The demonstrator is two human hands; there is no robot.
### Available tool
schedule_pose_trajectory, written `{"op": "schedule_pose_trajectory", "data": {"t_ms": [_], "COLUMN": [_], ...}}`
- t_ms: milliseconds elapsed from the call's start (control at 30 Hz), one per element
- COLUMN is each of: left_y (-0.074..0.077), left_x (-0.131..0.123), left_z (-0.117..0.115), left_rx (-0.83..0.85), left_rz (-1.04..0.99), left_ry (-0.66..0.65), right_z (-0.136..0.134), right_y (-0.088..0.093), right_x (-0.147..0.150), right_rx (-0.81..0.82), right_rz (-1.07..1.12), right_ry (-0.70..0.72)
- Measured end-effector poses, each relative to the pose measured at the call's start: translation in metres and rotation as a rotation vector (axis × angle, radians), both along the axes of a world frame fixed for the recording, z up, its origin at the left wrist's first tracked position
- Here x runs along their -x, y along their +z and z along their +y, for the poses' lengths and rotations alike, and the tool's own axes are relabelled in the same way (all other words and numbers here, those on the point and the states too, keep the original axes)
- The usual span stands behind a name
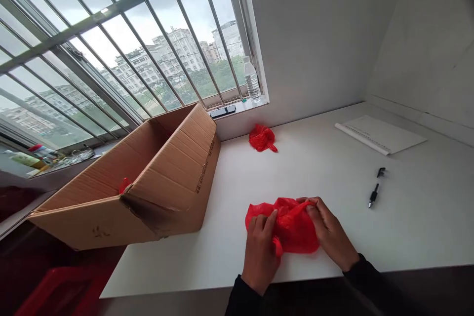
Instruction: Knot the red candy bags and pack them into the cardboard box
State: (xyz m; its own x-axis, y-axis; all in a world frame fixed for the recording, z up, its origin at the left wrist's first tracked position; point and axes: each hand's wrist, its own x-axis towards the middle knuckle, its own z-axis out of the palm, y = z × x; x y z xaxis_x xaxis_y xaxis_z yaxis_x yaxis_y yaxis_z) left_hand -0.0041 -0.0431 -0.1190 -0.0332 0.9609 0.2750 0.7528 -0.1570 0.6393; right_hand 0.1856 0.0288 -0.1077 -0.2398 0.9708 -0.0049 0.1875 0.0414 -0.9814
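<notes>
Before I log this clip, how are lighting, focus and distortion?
Head view: daylight from the barred window lights the white table evenly, sky overexposed; faint shadows under left hand and right hand gripping the red bag; focus sharp; wide-angle lens skews the cardboard box.

1. A wide window with slanted grey metal bars (122, 34) fills the upper left; pale, overcast daylight comes through it, with light apartment blocks and green trees outside.
2. Its narrow white sill (242, 105) bears a clear plastic water bottle (252, 80).
3. A plain white wall (314, 34) stands right of the window and meets a second white wall (429, 44) at the corner.
4. A smooth white tabletop (326, 177) runs against both walls.
5. Below the table's left edge, the dark floor (22, 256) lies in shadow.
</notes>
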Motion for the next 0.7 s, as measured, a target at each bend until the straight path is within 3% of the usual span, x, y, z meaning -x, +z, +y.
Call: {"op": "schedule_pose_trajectory", "data": {"t_ms": [300,467,600,700], "left_y": [0.014,0.020,0.023,0.021], "left_x": [-0.003,-0.001,0.023,0.058], "left_z": [-0.002,0.016,0.062,0.128], "left_rx": [0.074,0.073,0.027,-0.004], "left_rz": [-0.177,-0.380,-0.504,-0.544], "left_ry": [0.220,0.353,0.517,0.605], "right_z": [-0.005,-0.004,-0.013,-0.018], "right_y": [-0.022,-0.035,-0.040,-0.055], "right_x": [-0.016,-0.025,-0.024,-0.021], "right_rx": [0.002,-0.011,-0.027,-0.123], "right_rz": [-0.007,-0.089,-0.168,-0.256], "right_ry": [-0.072,-0.030,-0.052,-0.107]}}
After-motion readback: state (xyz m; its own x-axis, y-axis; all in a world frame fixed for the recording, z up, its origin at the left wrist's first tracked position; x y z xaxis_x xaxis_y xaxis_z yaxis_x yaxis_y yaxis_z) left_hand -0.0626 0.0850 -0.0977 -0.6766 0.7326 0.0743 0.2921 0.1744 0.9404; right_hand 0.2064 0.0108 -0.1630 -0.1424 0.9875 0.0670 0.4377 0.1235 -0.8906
